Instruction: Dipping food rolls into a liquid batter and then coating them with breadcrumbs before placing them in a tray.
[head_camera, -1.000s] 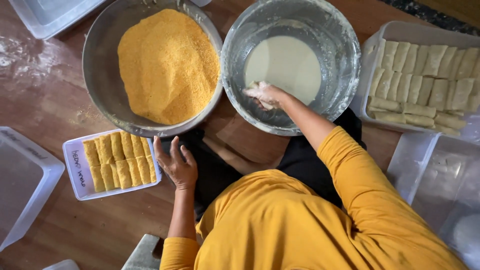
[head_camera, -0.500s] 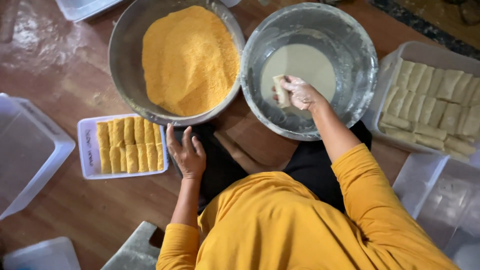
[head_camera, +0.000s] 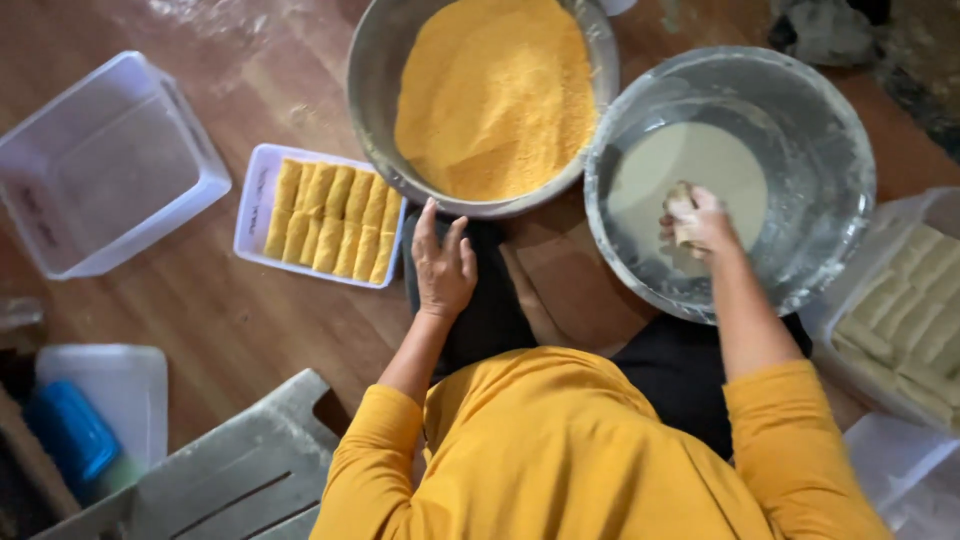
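The right hand (head_camera: 700, 222) reaches into a wide metal bowl (head_camera: 830, 170) that holds a shallow pool of pale batter (head_camera: 690, 165), and its fingers (head_camera: 718, 205) are clamped around a small pale roll (head_camera: 681, 200). The roll sits at the near edge of the batter pool, inside the bowl, with most of its length hidden in the grip; the end that shows points away from the person toward the far side of the bowl, so its long axis runs roughly near to far, tilted a little leftward. The left hand (head_camera: 443, 265) lies flat, palm down, on a dark-clad knee just below the rim of a second metal bowl (head_camera: 372, 90) filled with orange-yellow crumbs (head_camera: 495, 95); its fingers (head_camera: 428, 225) are slightly apart and grip nothing, the tips touching or almost touching that rim. Left of this hand, on the wooden floor (head_camera: 220, 320), a white tray (head_camera: 250, 205) holds crumb-coated rolls (head_camera: 330, 220) packed side by side. Further left stands an empty clear tub (head_camera: 60, 250). At the right edge another container (head_camera: 945, 205) holds rows of uncoated pale rolls (head_camera: 915, 310). The person wears yellow sleeves (head_camera: 790, 440).
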